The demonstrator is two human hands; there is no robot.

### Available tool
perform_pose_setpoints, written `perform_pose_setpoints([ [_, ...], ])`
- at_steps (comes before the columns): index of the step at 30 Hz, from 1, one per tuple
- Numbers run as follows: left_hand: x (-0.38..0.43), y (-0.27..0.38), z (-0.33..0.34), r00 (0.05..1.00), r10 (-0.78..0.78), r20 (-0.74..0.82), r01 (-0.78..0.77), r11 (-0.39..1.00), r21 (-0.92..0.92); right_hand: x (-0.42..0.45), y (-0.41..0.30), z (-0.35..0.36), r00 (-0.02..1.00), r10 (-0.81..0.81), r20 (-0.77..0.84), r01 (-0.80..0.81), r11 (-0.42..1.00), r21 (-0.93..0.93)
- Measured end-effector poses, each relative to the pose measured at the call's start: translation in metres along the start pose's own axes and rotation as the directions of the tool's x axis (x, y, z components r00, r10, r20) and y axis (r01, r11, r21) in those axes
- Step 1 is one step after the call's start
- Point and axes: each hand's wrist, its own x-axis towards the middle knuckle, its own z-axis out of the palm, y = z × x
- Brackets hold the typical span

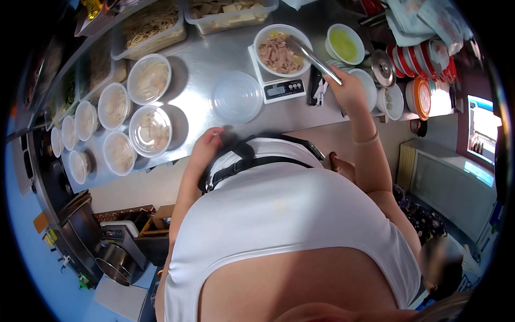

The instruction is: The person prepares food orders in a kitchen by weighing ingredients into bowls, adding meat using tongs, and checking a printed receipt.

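Observation:
My right hand point(349, 90) grips a pair of metal tongs point(316, 60). The tips of the tongs reach into a white bowl point(262, 66) of sliced meat strips point(277, 52). That bowl sits on a digital kitchen scale point(285, 90) with a lit display. Beside the scale, a clear round plastic lid point(235, 96) lies flat on the steel table point(197, 76). Near the table's front edge is my left hand point(206, 147), fingers curled; whether it holds anything small is unclear.
Several lidded bowls point(149, 131) of food stand on the left. Clear plastic tubs point(155, 32) line the back. At right are a bowl of green contents point(344, 44), a metal lid point(383, 68) and stacked red-and-white containers point(420, 60). Another person point(440, 261) is low at the right.

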Motion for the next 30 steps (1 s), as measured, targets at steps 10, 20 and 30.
perform_pose_setpoints([
  [10, -0.045, -0.006, -0.064, 0.986, 0.139, -0.093, -0.122, 0.978, 0.171, -0.006, -0.082, -0.023, 0.997, 0.069, 0.023, -0.069, 0.997, -0.015],
  [20, -0.086, -0.019, -0.145, 0.976, 0.212, -0.039, -0.209, 0.976, 0.063, 0.111, -0.430, 0.040, 0.732, -0.682, 0.001, 0.632, 0.678, 0.375],
  [30, -0.120, -0.066, -0.206, 0.985, 0.102, -0.137, -0.124, 0.977, -0.171, 0.190, -0.617, 0.108, 0.804, -0.579, 0.136, 0.532, 0.802, 0.271],
])
